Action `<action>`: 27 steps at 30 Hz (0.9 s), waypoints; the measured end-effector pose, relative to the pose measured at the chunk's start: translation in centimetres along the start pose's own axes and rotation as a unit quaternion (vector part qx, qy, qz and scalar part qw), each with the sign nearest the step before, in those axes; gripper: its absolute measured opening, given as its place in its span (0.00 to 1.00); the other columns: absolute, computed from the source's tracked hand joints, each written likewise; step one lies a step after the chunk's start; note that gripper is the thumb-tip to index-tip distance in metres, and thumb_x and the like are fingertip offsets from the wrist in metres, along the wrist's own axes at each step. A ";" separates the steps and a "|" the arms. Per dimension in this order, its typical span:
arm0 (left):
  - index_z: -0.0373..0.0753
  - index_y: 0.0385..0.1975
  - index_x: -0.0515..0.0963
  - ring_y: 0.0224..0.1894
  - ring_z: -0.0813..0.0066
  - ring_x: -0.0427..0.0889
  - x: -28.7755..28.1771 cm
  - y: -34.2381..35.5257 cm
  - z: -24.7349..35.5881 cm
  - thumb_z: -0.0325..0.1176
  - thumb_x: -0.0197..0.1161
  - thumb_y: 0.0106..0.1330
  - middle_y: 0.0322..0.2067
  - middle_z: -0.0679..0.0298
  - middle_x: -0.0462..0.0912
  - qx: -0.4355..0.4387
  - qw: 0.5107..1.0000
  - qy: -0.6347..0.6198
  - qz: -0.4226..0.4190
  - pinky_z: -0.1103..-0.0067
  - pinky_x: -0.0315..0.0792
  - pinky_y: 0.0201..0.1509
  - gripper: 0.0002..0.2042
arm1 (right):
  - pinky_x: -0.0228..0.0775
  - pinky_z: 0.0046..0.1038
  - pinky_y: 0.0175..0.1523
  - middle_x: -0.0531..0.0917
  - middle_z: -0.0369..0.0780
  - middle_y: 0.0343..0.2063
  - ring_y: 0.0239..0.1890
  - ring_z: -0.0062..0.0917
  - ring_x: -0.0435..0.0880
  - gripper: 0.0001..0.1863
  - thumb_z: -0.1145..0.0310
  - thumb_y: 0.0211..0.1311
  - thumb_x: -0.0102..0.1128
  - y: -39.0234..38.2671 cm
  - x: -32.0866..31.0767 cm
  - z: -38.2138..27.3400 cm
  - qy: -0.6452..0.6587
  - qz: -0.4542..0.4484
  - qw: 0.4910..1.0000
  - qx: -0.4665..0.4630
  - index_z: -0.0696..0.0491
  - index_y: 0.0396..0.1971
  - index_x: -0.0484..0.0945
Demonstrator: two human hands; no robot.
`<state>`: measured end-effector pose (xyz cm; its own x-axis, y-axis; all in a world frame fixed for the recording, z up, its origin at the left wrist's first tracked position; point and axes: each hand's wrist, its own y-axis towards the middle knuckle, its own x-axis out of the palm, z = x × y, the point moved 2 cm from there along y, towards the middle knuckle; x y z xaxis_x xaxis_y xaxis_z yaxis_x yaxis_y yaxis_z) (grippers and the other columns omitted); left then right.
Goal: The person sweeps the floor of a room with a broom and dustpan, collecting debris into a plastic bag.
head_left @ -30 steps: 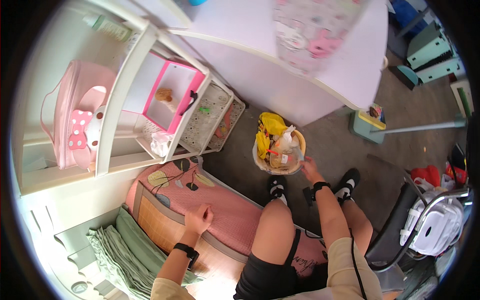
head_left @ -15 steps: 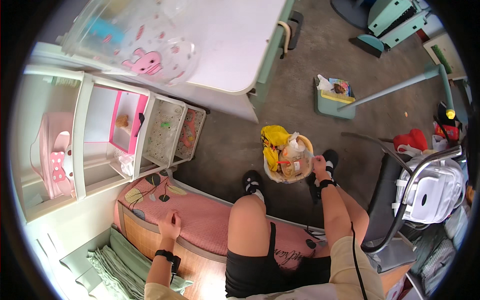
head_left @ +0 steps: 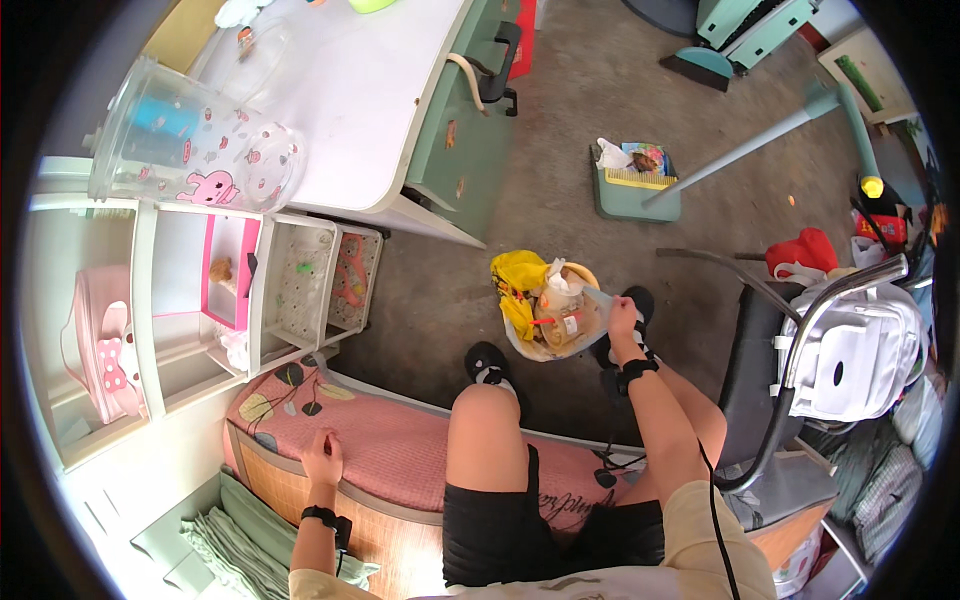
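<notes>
My right hand [head_left: 622,322] reaches down to the right rim of a small waste bin [head_left: 578,344] on the floor between my feet. Its fingers pinch the edge of a clear plastic bag [head_left: 599,298] that lines the bin and stands up a little above the rim. Inside the bin are crumpled white tissue and a clear drink cup [head_left: 560,310] with a red straw. A yellow bag [head_left: 517,275] hangs over the bin's left side. My left hand [head_left: 322,460] is loosely closed above the pink mat, and I see nothing in it.
A green dustpan [head_left: 640,204] holding litter lies beyond the bin. To the right, a chair carries a white backpack [head_left: 850,360]. At the left are a shelf, a trolley [head_left: 300,275] and a white desk [head_left: 350,120]. My legs flank the bin.
The view has shifted, so the room appears farther left. My right hand has lifted the bag's edge slightly above the rim. My left hand remains loosely closed over the mat.
</notes>
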<state>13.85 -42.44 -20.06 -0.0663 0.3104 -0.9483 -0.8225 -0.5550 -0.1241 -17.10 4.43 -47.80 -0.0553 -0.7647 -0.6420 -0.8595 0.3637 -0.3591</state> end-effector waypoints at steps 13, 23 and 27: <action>0.38 0.24 0.74 0.15 0.63 0.73 -0.1 0.3 -0.2 0.27 0.54 0.53 0.14 0.57 0.72 0.011 1.000 0.009 0.008 0.76 0.66 0.19 0.03 | 0.65 0.27 0.29 0.73 0.42 0.18 0.21 0.28 0.72 0.10 0.67 0.53 0.54 -5.4 -3.0 -6.4 -0.020 -0.129 0.984 -0.122 0.58 0.27 0.67; 0.37 0.39 0.69 0.28 0.78 0.74 16.6 9.1 7.7 0.31 0.50 0.61 0.29 0.65 0.76 -0.178 0.760 -0.436 -0.448 0.81 0.70 0.31 0.09 | 0.68 0.30 0.33 0.78 0.46 0.20 0.27 0.38 0.77 0.14 0.61 0.47 0.58 -3.2 -2.9 -5.0 -0.110 -0.128 0.980 -0.105 0.59 0.23 0.74; 0.39 0.50 0.62 0.43 0.72 0.73 23.6 11.6 14.0 0.40 0.52 0.59 0.44 0.61 0.72 -0.191 0.752 -0.331 -0.537 0.77 0.68 0.44 0.21 | 0.68 0.28 0.29 0.78 0.44 0.18 0.22 0.33 0.78 0.11 0.64 0.47 0.57 -3.6 -2.9 -4.4 -0.080 -0.109 0.987 -0.086 0.58 0.23 0.74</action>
<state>-5.12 -30.74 -39.77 0.1491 0.9841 0.0964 -0.3885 0.1480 -0.9095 -16.04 2.99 -41.70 0.2097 -0.7159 -0.6660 -0.9161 0.0942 -0.3897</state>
